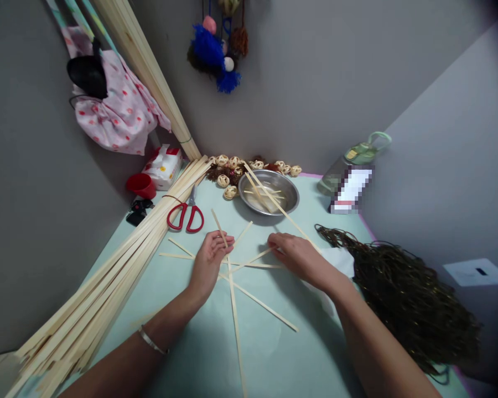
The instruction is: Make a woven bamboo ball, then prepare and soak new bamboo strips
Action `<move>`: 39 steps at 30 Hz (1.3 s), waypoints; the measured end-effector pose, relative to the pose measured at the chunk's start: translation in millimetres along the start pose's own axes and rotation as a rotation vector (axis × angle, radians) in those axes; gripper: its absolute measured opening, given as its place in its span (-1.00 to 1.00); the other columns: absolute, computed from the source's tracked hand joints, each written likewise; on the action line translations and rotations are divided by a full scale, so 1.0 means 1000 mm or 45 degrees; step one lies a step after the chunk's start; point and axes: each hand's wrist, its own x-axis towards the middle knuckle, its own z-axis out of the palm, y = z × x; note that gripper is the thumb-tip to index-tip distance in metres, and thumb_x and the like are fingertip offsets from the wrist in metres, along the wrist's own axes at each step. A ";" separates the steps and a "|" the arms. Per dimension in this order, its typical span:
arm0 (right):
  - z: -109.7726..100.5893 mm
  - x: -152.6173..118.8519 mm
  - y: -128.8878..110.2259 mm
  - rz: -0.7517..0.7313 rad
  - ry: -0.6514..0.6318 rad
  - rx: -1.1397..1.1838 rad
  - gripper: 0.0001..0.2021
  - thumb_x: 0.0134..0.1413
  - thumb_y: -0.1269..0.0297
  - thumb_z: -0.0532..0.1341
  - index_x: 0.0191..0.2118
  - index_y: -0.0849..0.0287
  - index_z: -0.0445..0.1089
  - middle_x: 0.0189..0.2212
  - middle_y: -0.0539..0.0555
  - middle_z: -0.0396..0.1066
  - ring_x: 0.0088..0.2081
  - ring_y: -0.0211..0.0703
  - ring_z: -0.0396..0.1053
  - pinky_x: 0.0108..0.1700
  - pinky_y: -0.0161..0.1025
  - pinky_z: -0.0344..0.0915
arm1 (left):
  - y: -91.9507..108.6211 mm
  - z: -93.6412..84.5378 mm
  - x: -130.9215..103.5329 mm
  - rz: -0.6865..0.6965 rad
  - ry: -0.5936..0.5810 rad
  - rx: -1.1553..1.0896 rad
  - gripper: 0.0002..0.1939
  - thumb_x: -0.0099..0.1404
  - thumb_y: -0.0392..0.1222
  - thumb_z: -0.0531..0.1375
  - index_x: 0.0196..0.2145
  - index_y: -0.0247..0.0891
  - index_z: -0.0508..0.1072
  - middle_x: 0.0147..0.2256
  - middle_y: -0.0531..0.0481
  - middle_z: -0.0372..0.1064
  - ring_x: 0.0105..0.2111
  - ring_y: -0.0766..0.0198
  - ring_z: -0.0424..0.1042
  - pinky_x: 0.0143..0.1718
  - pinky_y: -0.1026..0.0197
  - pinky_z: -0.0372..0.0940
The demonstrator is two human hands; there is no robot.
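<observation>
Several thin pale bamboo strips [234, 309] cross one another in a star over the table, fanning out from one centre. My left hand [209, 260] is closed around the strips just left of the crossing, and one long strip passes behind its fingers. At the right, my right hand [296, 255] pinches the end of a slanting strip [253, 258]; its fingertips are partly hidden. Beyond the hands stands a metal bowl [292, 194] with liquid and more strips in it. Red-handled scissors [186, 216] lie to the left of the bowl.
A long bundle of bamboo strips [120, 279] runs down the left. Small woven balls [230, 192] line the back wall. A green bottle [340, 166], a phone [352, 189] and a heap of dark cord [406, 298] occupy the right. A red cup [141, 186] stands back left.
</observation>
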 end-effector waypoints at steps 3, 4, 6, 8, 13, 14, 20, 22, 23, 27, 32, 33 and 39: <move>-0.014 -0.005 0.001 -0.018 0.040 0.422 -0.89 0.22 0.45 0.13 -0.25 0.16 0.38 -0.34 0.03 0.47 -0.35 -0.21 0.38 -0.29 -0.31 0.19 | 0.000 -0.001 -0.001 0.016 -0.018 0.026 -0.71 0.24 -0.22 0.22 -0.07 -0.23 0.36 -0.14 -0.12 0.45 -0.05 0.12 0.45 0.05 0.01 0.34; -0.018 -0.005 0.000 -0.016 0.041 0.552 -0.91 0.22 0.41 0.13 -0.26 0.15 0.38 -0.35 0.01 0.46 -0.36 -0.22 0.37 -0.29 -0.32 0.20 | 0.000 -0.002 -0.001 0.019 -0.026 0.037 -0.69 0.25 -0.22 0.22 -0.05 -0.23 0.36 -0.14 -0.12 0.45 -0.05 0.12 0.44 0.05 0.02 0.33; -0.023 -0.002 -0.005 -0.011 0.018 0.754 -0.92 0.23 0.31 0.15 -0.28 0.15 0.37 -0.41 -0.02 0.42 -0.41 -0.25 0.32 -0.35 -0.34 0.18 | 0.000 -0.003 -0.002 0.020 -0.049 0.064 -0.68 0.24 -0.22 0.24 -0.04 -0.23 0.39 -0.13 -0.11 0.44 -0.04 0.13 0.43 0.05 0.06 0.31; -0.027 0.004 -0.013 -0.024 0.019 0.830 -0.90 0.23 0.27 0.17 -0.29 0.15 0.37 -0.44 -0.05 0.40 -0.44 -0.27 0.27 -0.38 -0.35 0.16 | 0.000 -0.005 -0.003 0.019 -0.080 0.087 -0.72 0.23 -0.21 0.27 -0.08 -0.22 0.43 -0.12 -0.09 0.44 -0.03 0.15 0.42 0.05 0.12 0.28; -0.029 0.020 -0.039 -0.087 0.181 0.535 -0.98 0.19 0.39 0.24 -0.27 0.16 0.38 -0.46 -0.05 0.42 -0.45 -0.29 0.27 -0.38 -0.34 0.04 | -0.002 -0.007 -0.004 0.018 -0.153 0.098 -0.75 0.20 -0.18 0.32 -0.16 -0.18 0.43 -0.15 -0.01 0.43 -0.13 0.22 0.45 -0.05 0.21 0.30; -0.029 0.022 -0.045 -0.103 0.188 0.473 -0.97 0.18 0.40 0.25 -0.26 0.16 0.39 -0.46 -0.05 0.42 -0.46 -0.30 0.26 -0.39 -0.33 0.00 | -0.002 -0.007 -0.004 0.015 -0.169 0.100 -0.74 0.18 -0.18 0.33 -0.17 -0.18 0.43 -0.16 0.01 0.43 -0.16 0.24 0.45 -0.08 0.23 0.30; -0.034 0.032 -0.070 -0.183 0.184 0.275 -0.92 0.26 0.32 0.22 -0.28 0.19 0.39 -0.47 -0.02 0.42 -0.50 -0.32 0.17 -0.44 -0.28 -0.16 | -0.007 -0.008 0.000 0.022 -0.240 0.159 -0.78 0.10 -0.20 0.38 -0.30 -0.21 0.46 -0.34 0.08 0.41 -0.31 0.27 0.40 -0.23 0.27 0.27; -0.034 0.032 -0.075 -0.221 0.173 0.206 -0.87 0.29 0.33 0.18 -0.33 0.21 0.36 -0.48 -0.01 0.40 -0.51 -0.32 0.11 -0.45 -0.26 -0.19 | -0.008 -0.009 0.002 0.023 -0.228 0.184 -0.78 0.06 -0.21 0.40 -0.34 -0.22 0.46 -0.40 0.11 0.39 -0.34 0.26 0.38 -0.25 0.27 0.26; -0.034 0.032 -0.077 -0.237 0.163 0.173 -0.85 0.30 0.34 0.16 -0.35 0.21 0.35 -0.49 -0.01 0.38 -0.52 -0.32 0.08 -0.45 -0.26 -0.20 | -0.009 -0.009 0.002 0.022 -0.220 0.194 -0.78 0.05 -0.21 0.40 -0.36 -0.22 0.46 -0.43 0.12 0.38 -0.35 0.26 0.37 -0.26 0.27 0.26; -0.032 0.029 -0.081 -0.277 0.118 0.110 -0.84 0.30 0.43 0.10 -0.35 0.21 0.31 -0.45 0.01 0.38 -0.51 -0.32 0.06 -0.45 -0.24 -0.22 | -0.005 -0.008 0.002 0.022 -0.211 0.230 -0.82 0.04 -0.19 0.39 -0.43 -0.23 0.46 -0.47 0.13 0.34 -0.39 0.27 0.34 -0.29 0.26 0.24; -0.041 0.012 -0.083 -0.288 0.117 0.070 -0.88 0.26 0.52 0.07 -0.21 0.20 0.30 -0.36 0.05 0.42 -0.45 -0.26 0.20 -0.45 -0.24 -0.17 | 0.001 -0.006 0.000 0.045 -0.257 0.254 -0.83 0.08 -0.13 0.36 -0.45 -0.23 0.47 -0.42 0.08 0.38 -0.38 0.24 0.35 -0.26 0.23 0.26; -0.046 0.004 -0.084 -0.280 0.158 0.050 -0.87 0.26 0.52 0.06 -0.18 0.19 0.28 -0.34 0.07 0.42 -0.43 -0.24 0.23 -0.44 -0.24 -0.14 | 0.002 -0.006 0.000 0.057 -0.269 0.257 -0.84 0.10 -0.12 0.35 -0.44 -0.23 0.48 -0.40 0.06 0.40 -0.35 0.23 0.36 -0.23 0.22 0.26; -0.032 -0.063 -0.086 -0.348 0.065 -0.033 -0.94 0.24 0.41 0.13 -0.24 0.10 0.22 -0.35 0.05 0.43 -0.42 -0.14 0.34 -0.45 -0.20 0.02 | 0.001 -0.006 -0.003 0.109 -0.288 0.272 -0.87 0.20 -0.12 0.29 -0.37 -0.22 0.49 -0.28 -0.01 0.46 -0.29 0.21 0.38 -0.18 0.20 0.26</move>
